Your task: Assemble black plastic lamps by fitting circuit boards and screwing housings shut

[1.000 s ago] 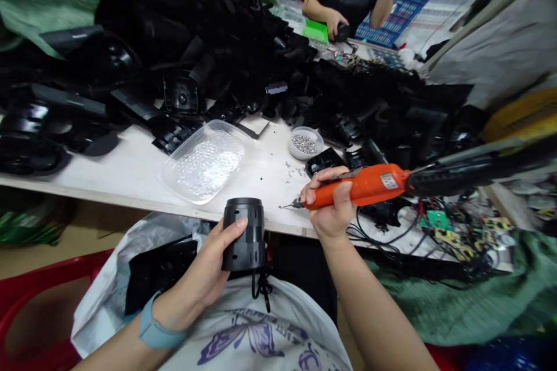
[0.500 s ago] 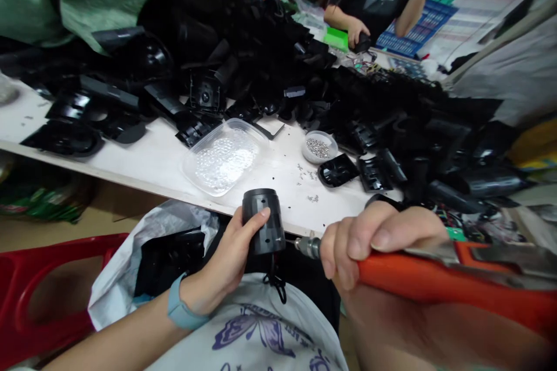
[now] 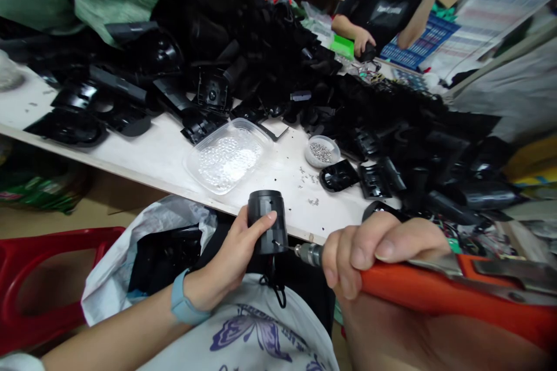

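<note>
My left hand (image 3: pixel 237 249) is closed around a black cylindrical plastic housing (image 3: pixel 266 208), its thumb pressed on the front. Two small holes show in the housing wall, one high and one low. In my right hand (image 3: pixel 378 249) is an orange power screwdriver (image 3: pixel 439 287) with a metal lever, lying nearly level. Its metal chuck (image 3: pixel 310 253) points left, and the thin bit reaches the lower hole of the housing. Whether a screw sits at the bit tip is too small to tell for certain.
A clear tray of small transparent pieces (image 3: pixel 228 156) and a round tub of screws (image 3: pixel 322 152) stand on the white table (image 3: pixel 161 168). Loose screws lie beside the tub. Black plastic parts (image 3: pixel 261 69) are heaped behind. A co-worker's hand (image 3: pixel 363 40) holds a dark part across the table.
The view has shifted slightly. The bit now lies against the housing's lower hole, where before its tip was at the housing's right edge. Both hands keep their holds.
</note>
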Action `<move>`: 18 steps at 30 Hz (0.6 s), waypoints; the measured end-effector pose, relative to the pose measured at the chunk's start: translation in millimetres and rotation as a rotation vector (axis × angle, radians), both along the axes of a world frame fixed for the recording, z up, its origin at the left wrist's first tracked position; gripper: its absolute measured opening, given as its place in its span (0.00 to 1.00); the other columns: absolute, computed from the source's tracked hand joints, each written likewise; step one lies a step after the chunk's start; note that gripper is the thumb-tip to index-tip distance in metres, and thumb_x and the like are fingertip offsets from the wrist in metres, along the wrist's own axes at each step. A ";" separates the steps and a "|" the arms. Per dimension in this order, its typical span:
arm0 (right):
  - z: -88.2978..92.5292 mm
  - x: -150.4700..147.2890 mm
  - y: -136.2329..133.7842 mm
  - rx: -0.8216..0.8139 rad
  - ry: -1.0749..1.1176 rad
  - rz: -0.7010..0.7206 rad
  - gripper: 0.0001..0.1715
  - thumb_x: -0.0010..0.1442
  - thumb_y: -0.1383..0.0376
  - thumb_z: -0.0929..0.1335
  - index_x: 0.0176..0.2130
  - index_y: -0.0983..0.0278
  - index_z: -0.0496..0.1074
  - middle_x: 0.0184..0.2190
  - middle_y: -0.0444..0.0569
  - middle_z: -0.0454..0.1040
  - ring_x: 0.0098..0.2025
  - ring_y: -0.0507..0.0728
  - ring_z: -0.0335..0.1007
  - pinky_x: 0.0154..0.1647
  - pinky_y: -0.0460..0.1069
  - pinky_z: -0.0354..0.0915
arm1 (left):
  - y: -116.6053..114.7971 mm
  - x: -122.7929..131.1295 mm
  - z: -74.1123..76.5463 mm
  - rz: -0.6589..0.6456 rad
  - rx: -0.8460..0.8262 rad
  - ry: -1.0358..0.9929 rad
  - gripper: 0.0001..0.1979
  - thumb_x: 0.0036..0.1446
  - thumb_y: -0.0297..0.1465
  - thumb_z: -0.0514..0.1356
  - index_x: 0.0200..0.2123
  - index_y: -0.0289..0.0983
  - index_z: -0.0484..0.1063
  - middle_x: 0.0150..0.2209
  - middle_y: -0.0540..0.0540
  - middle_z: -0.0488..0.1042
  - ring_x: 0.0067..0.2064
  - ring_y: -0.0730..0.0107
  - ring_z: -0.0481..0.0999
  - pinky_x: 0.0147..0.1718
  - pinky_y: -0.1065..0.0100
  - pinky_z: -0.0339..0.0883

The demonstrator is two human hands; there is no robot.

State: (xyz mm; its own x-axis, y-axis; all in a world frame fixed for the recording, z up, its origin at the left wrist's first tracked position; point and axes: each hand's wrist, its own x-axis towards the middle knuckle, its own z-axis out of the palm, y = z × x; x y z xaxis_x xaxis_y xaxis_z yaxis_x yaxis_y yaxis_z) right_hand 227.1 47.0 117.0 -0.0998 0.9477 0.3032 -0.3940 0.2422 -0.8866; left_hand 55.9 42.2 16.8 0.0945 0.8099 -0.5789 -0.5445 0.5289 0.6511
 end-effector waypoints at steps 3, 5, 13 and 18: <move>-7.3 4.9 5.1 0.068 -0.005 0.105 0.19 0.67 0.47 0.71 0.42 0.59 0.78 0.32 0.45 0.74 0.18 0.53 0.72 0.19 0.53 0.70 | 0.5 -0.2 5.0 -0.018 0.000 0.079 0.28 0.55 0.45 0.72 0.54 0.37 0.74 0.45 0.43 0.79 0.44 0.57 0.79 0.44 0.60 0.73; -11.2 1.9 5.7 0.058 0.016 0.072 0.24 0.63 0.42 0.72 0.42 0.59 0.77 0.32 0.44 0.73 0.18 0.52 0.70 0.19 0.52 0.70 | 0.1 -0.2 7.0 -0.029 0.024 0.086 0.27 0.56 0.45 0.72 0.54 0.37 0.75 0.44 0.43 0.79 0.44 0.58 0.78 0.46 0.60 0.72; -15.4 -19.3 -2.9 -0.017 0.174 0.002 0.30 0.61 0.37 0.70 0.40 0.60 0.76 0.30 0.43 0.71 0.18 0.49 0.64 0.19 0.50 0.65 | -2.4 4.9 12.0 -0.053 0.041 -0.057 0.21 0.55 0.41 0.73 0.48 0.37 0.78 0.35 0.47 0.78 0.38 0.64 0.75 0.40 0.66 0.68; -16.9 -17.6 -19.2 -0.119 0.189 0.076 0.15 0.69 0.52 0.70 0.37 0.59 0.77 0.29 0.45 0.73 0.21 0.52 0.67 0.21 0.50 0.67 | -10.7 14.6 19.7 -0.111 -0.056 -0.193 0.16 0.54 0.40 0.72 0.38 0.35 0.78 0.30 0.49 0.75 0.33 0.67 0.73 0.36 0.67 0.68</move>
